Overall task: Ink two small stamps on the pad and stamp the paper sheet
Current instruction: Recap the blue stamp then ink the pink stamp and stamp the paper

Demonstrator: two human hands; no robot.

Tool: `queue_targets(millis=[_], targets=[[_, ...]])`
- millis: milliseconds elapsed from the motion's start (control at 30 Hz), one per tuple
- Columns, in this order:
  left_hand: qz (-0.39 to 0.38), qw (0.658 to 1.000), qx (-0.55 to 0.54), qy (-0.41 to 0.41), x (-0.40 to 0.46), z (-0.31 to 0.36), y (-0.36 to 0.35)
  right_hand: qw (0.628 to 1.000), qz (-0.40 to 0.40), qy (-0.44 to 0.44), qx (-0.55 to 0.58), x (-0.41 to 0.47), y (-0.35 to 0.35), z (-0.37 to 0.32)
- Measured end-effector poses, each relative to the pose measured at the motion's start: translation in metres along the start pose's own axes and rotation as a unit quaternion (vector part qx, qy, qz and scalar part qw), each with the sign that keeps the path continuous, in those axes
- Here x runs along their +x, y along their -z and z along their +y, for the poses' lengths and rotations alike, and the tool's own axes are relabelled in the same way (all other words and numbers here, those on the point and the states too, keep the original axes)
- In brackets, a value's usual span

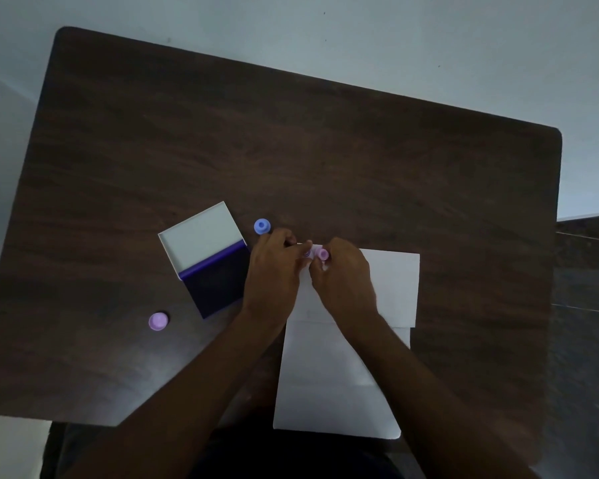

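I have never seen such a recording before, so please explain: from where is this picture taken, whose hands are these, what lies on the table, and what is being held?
There is no machine here. A person wears one camera on the head, and it looks down at their own bare hands over a dark wooden table.

On the table lie an open ink pad with its white lid folded back, a white paper sheet, a blue piece, perhaps a stamp, and a lilac cap.

The left hand and right hand meet at the paper's far edge. Together they hold a small pink stamp; the exact grip is hidden by the fingers.
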State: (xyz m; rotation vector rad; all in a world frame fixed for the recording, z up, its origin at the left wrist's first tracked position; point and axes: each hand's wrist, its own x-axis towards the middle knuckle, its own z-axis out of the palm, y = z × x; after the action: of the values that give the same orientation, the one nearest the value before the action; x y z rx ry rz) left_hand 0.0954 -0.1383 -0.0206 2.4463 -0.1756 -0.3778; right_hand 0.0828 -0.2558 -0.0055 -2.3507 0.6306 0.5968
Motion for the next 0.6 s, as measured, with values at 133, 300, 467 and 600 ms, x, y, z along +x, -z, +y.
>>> queue_targets(millis=[133,300,467,600], targets=[[-0.007,0.998,-0.009,0.057,0.006,0.005,-0.001,0.991,-0.053,0.03,-0.121,0.006,0.008,-0.018],[-0.018,1.0,0.001,0.022,0.001,0.003,0.0,0.978,-0.084,0.071,-0.178,0.0,0.011,-0.023],[-0.065,0.995,0.019,0.074,0.008,0.001,-0.005,0.954,-0.125,0.128,-0.239,-0.005,0.015,-0.023],[-0.014,0.999,-0.029,0.026,0.008,-0.002,-0.005,0.946,-0.114,0.153,-0.26,-0.004,0.016,-0.022]])
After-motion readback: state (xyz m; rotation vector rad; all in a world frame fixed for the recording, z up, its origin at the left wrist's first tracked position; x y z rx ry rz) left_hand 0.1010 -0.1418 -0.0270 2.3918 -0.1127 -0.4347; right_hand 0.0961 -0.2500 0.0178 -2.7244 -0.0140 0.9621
